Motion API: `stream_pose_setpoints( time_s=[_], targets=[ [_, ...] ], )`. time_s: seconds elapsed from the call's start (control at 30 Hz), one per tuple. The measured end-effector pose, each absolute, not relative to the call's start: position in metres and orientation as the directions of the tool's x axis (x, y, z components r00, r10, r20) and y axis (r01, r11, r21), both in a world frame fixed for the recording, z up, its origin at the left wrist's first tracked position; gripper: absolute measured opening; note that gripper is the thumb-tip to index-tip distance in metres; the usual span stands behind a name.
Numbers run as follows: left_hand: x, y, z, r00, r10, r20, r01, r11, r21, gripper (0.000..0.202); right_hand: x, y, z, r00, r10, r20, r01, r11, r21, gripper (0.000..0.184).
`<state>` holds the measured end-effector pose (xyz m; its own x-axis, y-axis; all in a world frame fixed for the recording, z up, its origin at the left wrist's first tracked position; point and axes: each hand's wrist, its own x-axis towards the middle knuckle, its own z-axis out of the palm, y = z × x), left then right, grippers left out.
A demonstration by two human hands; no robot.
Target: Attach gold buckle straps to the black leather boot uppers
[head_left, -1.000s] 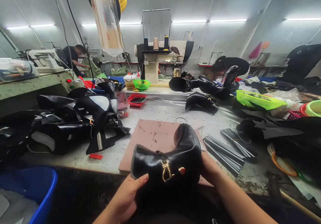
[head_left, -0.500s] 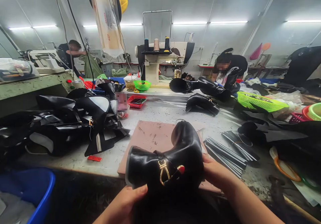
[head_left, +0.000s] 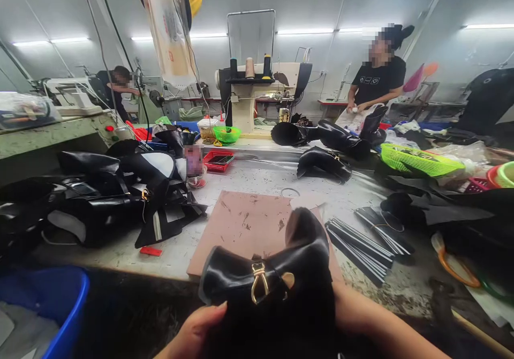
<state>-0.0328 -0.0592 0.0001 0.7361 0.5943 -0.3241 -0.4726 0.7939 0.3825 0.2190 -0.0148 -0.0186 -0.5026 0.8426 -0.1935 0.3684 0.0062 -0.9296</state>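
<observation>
one black boot (head_left: 307, 265) near centre, on its side over the near edge of a pinkish board (head_left: 236, 222) on the worktable (head_left: 257, 179), gold buckle (head_left: 258, 268) showing. left hand (head_left: 196, 327) grasps the boot's left end, thumb on near side. right hand (head_left: 353, 308) against its right side, fingers hidden, can't tell how closed. striped black strips (head_left: 357, 244) right of board; green basket (head_left: 405, 161) farther right. black leather pile (head_left: 100, 209) left, red piece (head_left: 151, 251) just beside. blue tub (head_left: 83, 289) near left. sewing machine (head_left: 246, 110) far centre; far right, co-worker (head_left: 377, 83) standing.
</observation>
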Motion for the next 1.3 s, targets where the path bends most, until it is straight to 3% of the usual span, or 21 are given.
stream_pose_setpoints(
  time_s=[0.17, 0.37, 0.47, 0.57, 0.77, 0.9, 1.0, 1.2, 1.3],
  targets=[
    [-0.035, -0.057, -0.004, 0.774, 0.536, -0.337, -0.449, 0.840, 0.306, 0.046, 0.219, -0.018, -0.011, -0.497, 0.849, -0.179, 0.240, -0.064, -0.969, 0.044],
    [-0.040, -0.047, -0.006, 0.783, 0.556, -0.279, -0.486, 0.827, 0.283, 0.044, 0.225, -0.010, -0.002, -0.640, 0.766, -0.057, 0.216, 0.109, -0.970, 0.024],
    [-0.045, -0.045, -0.014, 0.775, 0.549, -0.312, -0.466, 0.831, 0.305, 0.042, 0.229, -0.002, -0.003, -0.695, 0.718, -0.037, 0.234, 0.177, -0.956, 0.026],
    [-0.051, -0.047, -0.022, 0.720, 0.595, -0.357, -0.490, 0.800, 0.345, 0.041, 0.229, -0.001, 0.000, -0.659, 0.750, 0.054, 0.173, 0.221, -0.960, 0.020],
    [-0.052, -0.048, -0.029, 0.680, 0.642, -0.355, -0.539, 0.766, 0.352, 0.047, 0.229, -0.005, -0.003, -0.653, 0.757, -0.026, 0.014, -0.022, -1.000, 0.027],
    [-0.043, -0.045, -0.020, 0.767, 0.564, -0.306, -0.463, 0.816, 0.346, 0.047, 0.231, -0.002, -0.011, -0.669, 0.740, -0.066, 0.156, 0.053, -0.986, 0.015],
    [-0.037, -0.043, -0.012, 0.804, 0.537, -0.257, -0.433, 0.823, 0.367, 0.048, 0.232, -0.002, -0.010, -0.661, 0.748, -0.064, 0.155, 0.053, -0.986, 0.016],
    [-0.034, -0.043, -0.007, 0.828, 0.520, -0.210, -0.410, 0.816, 0.407, 0.051, 0.233, -0.012, 0.005, -0.619, 0.744, -0.252, -0.030, -0.343, -0.939, 0.029],
    [-0.035, -0.046, -0.009, 0.842, 0.505, -0.188, -0.393, 0.815, 0.425, 0.053, 0.236, -0.017, 0.013, -0.567, 0.752, -0.336, -0.011, -0.415, -0.910, 0.028]
  ],
)
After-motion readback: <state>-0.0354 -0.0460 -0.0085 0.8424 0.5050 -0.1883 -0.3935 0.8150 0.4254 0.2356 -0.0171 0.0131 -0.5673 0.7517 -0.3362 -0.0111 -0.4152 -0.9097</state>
